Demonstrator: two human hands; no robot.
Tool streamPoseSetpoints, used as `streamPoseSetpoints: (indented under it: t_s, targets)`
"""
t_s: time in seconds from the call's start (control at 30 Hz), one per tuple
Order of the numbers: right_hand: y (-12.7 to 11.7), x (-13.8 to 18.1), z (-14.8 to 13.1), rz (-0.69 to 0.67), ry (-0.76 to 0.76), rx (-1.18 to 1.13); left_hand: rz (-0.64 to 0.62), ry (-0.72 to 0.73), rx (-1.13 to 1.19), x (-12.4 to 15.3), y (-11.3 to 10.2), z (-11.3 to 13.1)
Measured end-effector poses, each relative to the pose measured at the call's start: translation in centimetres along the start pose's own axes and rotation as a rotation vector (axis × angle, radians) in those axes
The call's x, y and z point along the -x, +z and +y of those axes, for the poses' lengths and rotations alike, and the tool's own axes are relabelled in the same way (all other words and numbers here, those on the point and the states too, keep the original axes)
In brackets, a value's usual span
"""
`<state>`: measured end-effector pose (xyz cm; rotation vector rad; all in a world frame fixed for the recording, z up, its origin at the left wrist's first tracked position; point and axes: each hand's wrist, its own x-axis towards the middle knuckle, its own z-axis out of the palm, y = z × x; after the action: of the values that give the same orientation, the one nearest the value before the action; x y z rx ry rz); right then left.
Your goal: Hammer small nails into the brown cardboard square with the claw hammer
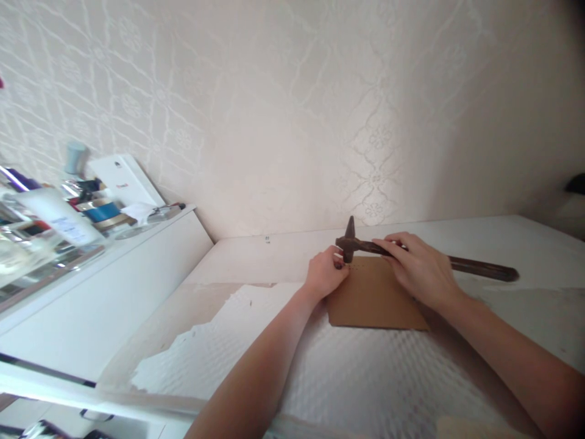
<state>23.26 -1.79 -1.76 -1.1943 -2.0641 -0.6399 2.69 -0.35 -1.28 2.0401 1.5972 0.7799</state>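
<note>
1. Hammer (365, 246) is gripped close behind its head by the right hand (420, 268), apparently for control.
2. Its head is held near the eleven-o'clock corner of the cardboard (375, 302).
3. Beside it, the left hand (325, 272) is curled, perhaps for steadying; whether anything is pinched cannot be told.

White tabletop (269, 256) (brown board (372, 302) atop)

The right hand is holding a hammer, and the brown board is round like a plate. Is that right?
Not quite: the brown board isn't round; the head view shows straight edges and corners. The right hand is holding a hammer.
</note>
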Motion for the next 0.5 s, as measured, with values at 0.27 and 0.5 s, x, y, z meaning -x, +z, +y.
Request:
streamPoseSetpoints:
  t_s: [0.27,0.5]
  targets:
    - [-0.02,0.03,0.01,-0.004,0.008,-0.015,-0.023,-0.008,0.005,0.00,-0.19,0.08]
    - [-0.08,-0.01,-0.01,-0.006,0.001,-0.005,-0.093,-0.007,0.042,-0.25,-0.54,-0.15]
